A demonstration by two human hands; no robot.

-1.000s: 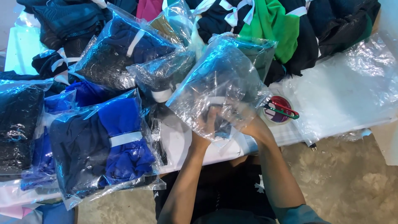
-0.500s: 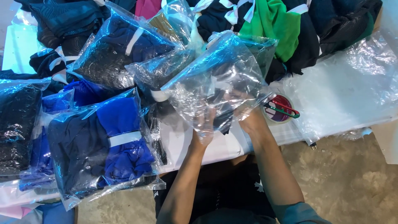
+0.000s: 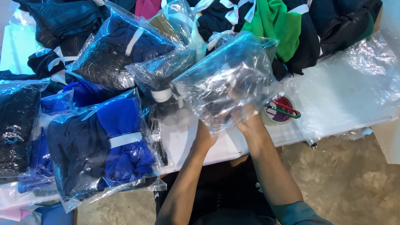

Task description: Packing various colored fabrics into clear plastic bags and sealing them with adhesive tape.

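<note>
Head view, one moment. Both hands were raised over the near edge of the white table [image 3: 233, 146], working on a crinkled clear plastic bag [image 3: 225, 79] with dark folded cloth inside. The bag lay tilted, its far end lifted toward the pile of clothes, its near end at the hands.

Left hand [image 3: 205, 135]: under the bag's near lower corner, mostly hidden by the plastic. It touched the bag, but whether the fingers were curled or spread could not be told.

Right hand [image 3: 246, 116]: at the bag's near edge, partly behind the film; fingers looked closed on the plastic, thumb side up.

Just right of the right hand, touching or nearly so, lay a roll of clear tape [image 3: 277, 113] with green-and-red handled scissors [image 3: 284, 110] across it. Beyond these, a loose sheet of clear plastic [image 3: 346, 91] covered the right part of the table.

Left of the held bag: a bagged bundle of bright blue and navy cloth with a white band [image 3: 104, 146] overhung the table's near edge; a bagged black bundle [image 3: 16, 129] at far left; another bagged dark blue bundle [image 3: 121, 54] further back. Along the far edge sat unbagged garments tied with white strips (a green garment [image 3: 277, 23] among black ones). Bare concrete floor [image 3: 354, 179] lay below right.
</note>
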